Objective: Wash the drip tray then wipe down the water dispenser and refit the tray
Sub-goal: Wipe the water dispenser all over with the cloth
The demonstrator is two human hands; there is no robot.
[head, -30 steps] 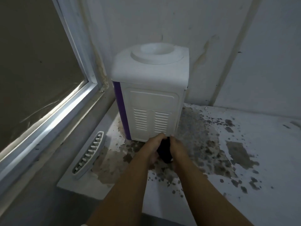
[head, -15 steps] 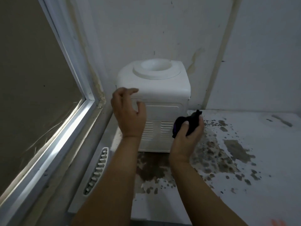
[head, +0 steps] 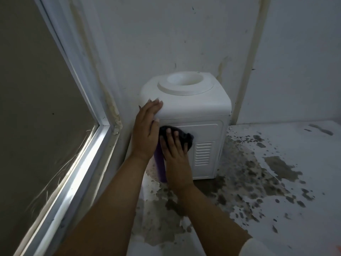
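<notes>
We look down along two bare forearms at a small white water dispenser (head: pixel 191 115) standing in the far corner of a stained, peeling white surface (head: pixel 295 191), with a window frame (head: pixel 77 145) on the left. The side turned toward us is a vented panel, and a purple panel shows on its left side.

The left hand (head: pixel 145 130) lies flat against the dispenser's upper left corner, fingers straight, steadying it. The right hand (head: pixel 175 148) presses a dark cloth (head: pixel 182 135) against the upper left of the vented panel, fingers spread over the cloth; its grip looks to us like a flat press, though the thumb is hidden, so we cannot say whether it pinches the fabric.

We judge the wiping step to be in hand. The drip tray does not show in this view, so we cannot tell where it lies or whether it is washed.

The next move, we think, calls for firm strokes across the panel and along the vent slats, with the left hand bracing so the light dispenser does not slide.
</notes>
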